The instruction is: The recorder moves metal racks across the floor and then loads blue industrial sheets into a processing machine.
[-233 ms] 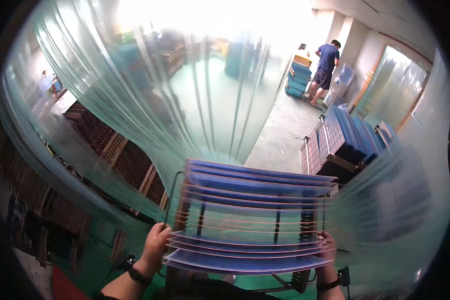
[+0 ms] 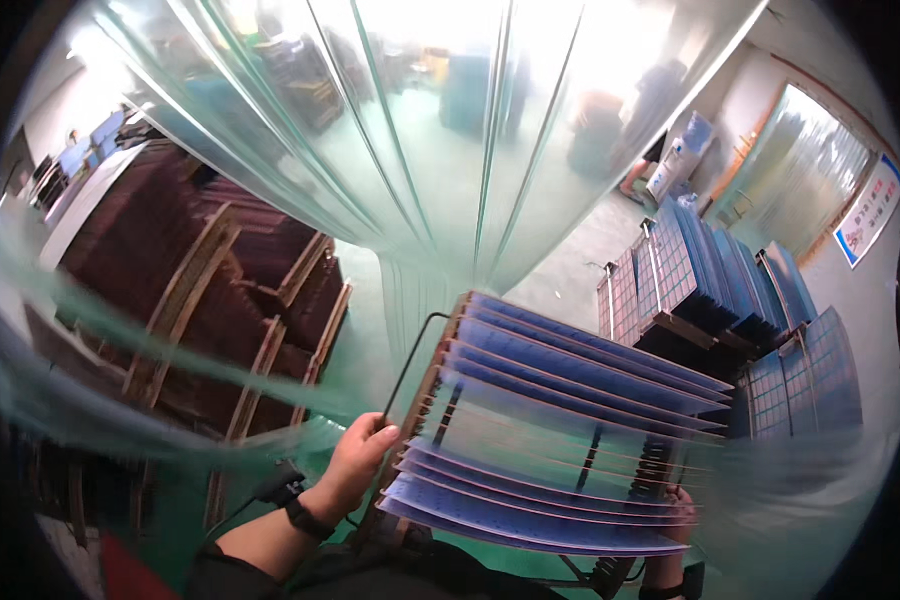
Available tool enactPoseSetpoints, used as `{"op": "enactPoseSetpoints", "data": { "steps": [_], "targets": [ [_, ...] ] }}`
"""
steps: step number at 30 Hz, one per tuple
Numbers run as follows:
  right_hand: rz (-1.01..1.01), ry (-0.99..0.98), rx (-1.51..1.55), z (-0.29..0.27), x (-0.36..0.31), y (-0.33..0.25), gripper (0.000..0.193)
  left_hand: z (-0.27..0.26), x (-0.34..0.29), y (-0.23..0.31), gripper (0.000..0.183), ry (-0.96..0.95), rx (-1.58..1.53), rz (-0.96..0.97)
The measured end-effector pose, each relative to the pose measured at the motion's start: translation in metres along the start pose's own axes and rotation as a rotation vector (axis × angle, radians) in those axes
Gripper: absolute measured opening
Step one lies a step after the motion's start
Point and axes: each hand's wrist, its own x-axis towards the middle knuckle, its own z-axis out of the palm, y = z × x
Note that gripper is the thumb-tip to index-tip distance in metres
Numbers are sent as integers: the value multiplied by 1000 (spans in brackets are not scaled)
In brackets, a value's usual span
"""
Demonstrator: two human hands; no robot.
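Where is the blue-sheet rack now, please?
Low and right of centre in the head view, the rack is between the left hand and right hand.

Two hands (image 2: 360,464), one held rack (image 2: 425,395), one banner (image 2: 870,212)

The person's left hand (image 2: 358,462) is gripping the black rod (image 2: 406,362) of a rack (image 2: 432,400) holding blue sheets (image 2: 540,520), a clear curtain (image 2: 450,200) hanging just beyond.

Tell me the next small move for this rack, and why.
Probably ease the rack forward slowly: the left hand holds its bent bar, the right hand is at the opposite side, and clear curtain strips hang close by and could snag the blue boards.
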Motion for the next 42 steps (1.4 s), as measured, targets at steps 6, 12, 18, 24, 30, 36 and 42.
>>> {"op": "enactPoseSetpoints", "data": {
  "steps": [6,12,18,24,30,36,42],
  "targets": [
    [200,390,253,23,45,-31,28,57,172,74,34,-254,90,-48],
    [302,364,256,71,168,-65,28,99,321,136,38,-373,284,64],
    [282,232,232,144,356,-74,28,143,471,171,42,-314,176,58],
    [115,-26,168,225,592,-133,28,130,580,239,39,-67,152,88],
    [-204,-11,38,350,765,-215,23,91,688,268,32,159,7,41],
    [-73,-111,332,476,899,-270,15,42,836,322,28,226,-85,28],
    [46,-290,428,573,1022,-339,20,6,974,389,27,281,-39,51]
  ]
}}
